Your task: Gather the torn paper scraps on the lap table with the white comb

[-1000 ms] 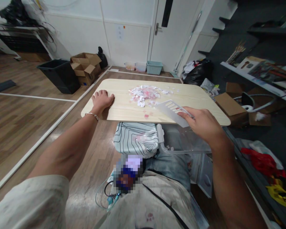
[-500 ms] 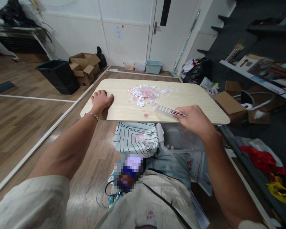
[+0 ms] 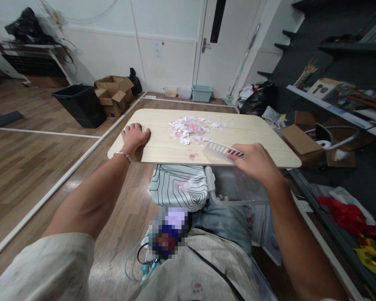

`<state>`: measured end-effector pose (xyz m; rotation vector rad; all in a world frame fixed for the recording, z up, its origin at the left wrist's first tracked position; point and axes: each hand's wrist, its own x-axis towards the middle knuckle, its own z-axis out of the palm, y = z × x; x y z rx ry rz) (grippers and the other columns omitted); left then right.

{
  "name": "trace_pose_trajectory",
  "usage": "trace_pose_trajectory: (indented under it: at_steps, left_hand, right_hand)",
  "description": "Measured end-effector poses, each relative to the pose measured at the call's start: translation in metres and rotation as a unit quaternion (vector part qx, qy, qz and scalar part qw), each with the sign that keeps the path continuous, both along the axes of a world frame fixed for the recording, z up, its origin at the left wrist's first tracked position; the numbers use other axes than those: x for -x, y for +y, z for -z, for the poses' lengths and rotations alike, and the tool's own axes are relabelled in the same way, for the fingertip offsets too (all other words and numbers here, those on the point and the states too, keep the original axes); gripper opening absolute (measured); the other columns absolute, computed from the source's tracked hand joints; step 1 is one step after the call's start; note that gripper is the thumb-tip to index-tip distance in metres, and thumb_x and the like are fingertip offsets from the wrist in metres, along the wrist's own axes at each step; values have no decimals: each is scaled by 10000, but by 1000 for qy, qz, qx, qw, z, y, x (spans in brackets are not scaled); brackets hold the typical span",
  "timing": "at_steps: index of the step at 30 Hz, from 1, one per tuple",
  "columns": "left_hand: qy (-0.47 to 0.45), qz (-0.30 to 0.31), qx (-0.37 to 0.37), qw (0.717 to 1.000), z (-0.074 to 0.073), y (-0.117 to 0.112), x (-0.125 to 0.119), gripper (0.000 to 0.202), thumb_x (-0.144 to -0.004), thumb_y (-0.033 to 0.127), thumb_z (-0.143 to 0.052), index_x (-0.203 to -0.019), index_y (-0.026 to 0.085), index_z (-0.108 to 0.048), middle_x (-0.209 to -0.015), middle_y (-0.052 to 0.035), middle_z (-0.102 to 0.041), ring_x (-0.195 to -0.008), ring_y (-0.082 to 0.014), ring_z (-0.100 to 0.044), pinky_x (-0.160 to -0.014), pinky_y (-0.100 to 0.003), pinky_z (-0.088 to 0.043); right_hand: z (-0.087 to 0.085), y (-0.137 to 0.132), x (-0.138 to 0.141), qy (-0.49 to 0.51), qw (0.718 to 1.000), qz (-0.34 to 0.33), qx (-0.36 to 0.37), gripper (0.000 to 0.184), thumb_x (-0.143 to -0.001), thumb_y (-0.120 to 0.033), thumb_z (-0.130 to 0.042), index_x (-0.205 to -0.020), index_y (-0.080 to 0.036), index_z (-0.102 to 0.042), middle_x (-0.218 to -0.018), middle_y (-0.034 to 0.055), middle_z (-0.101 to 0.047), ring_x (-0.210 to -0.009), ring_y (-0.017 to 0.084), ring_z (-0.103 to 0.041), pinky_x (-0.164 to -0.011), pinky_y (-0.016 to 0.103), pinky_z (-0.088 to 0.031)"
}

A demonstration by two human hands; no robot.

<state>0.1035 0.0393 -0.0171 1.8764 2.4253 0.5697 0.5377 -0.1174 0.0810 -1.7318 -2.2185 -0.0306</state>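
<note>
A light wooden tabletop (image 3: 253,133) lies in front of me with a heap of white and pink paper scraps (image 3: 192,126) near its middle. My right hand (image 3: 253,161) grips a white slotted plastic scraper (image 3: 217,149), held low over the table's near edge, just right of a few stray pink scraps. My left hand (image 3: 134,136) rests flat on the table's near left corner, fingers apart, a thin bracelet on the wrist.
A clear plastic bin (image 3: 238,188) and a patterned cushion (image 3: 178,186) sit under the table's near edge. A black bin (image 3: 80,104) and cardboard boxes (image 3: 113,94) stand at the left. Shelves (image 3: 338,104), bags and boxes crowd the right.
My right hand lowered and flattened the scraper towards the tabletop near the scraps. The view shifted slightly. My left hand stayed put.
</note>
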Motion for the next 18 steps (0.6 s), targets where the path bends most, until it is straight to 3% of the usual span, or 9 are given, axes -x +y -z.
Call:
trace_pose_trajectory:
  at_steps: [6, 11, 18]
  left_hand:
    - [1, -3, 6, 1000, -1, 0, -1, 785, -1073, 559, -391, -1620, 67, -668, -1748, -330, -641, -1643, -510, -542, -1384, -669, -406]
    - [-8, -6, 7, 1000, -1, 1, -1, 810, -1068, 567, -391, -1647, 68, -656, -1777, -335, -614, -1685, -508, -516, -1413, -665, -372]
    - [-26, -63, 53, 996, 2, 7, -2, 942, -1062, 649, -381, -1751, 28, -544, -1942, -428, -317, -1829, -609, -290, -1431, -816, -222]
  right_hand:
    - [5, -10, -5, 95, 992, -28, -73, 225, -1016, -229, -808, -1181, -233, -961, -1117, 124, -943, -971, 336, -891, -866, 361, -605]
    - [6, -25, 3, 121, 985, -102, -61, 203, -1055, -223, -802, -1148, -231, -982, -1140, 108, -948, -1009, 331, -924, -927, 360, -675]
    - [13, -30, 16, 55, 990, -120, -41, 251, -1080, -172, -759, -1149, -259, -984, -1166, 98, -945, -1078, 332, -926, -921, 360, -677]
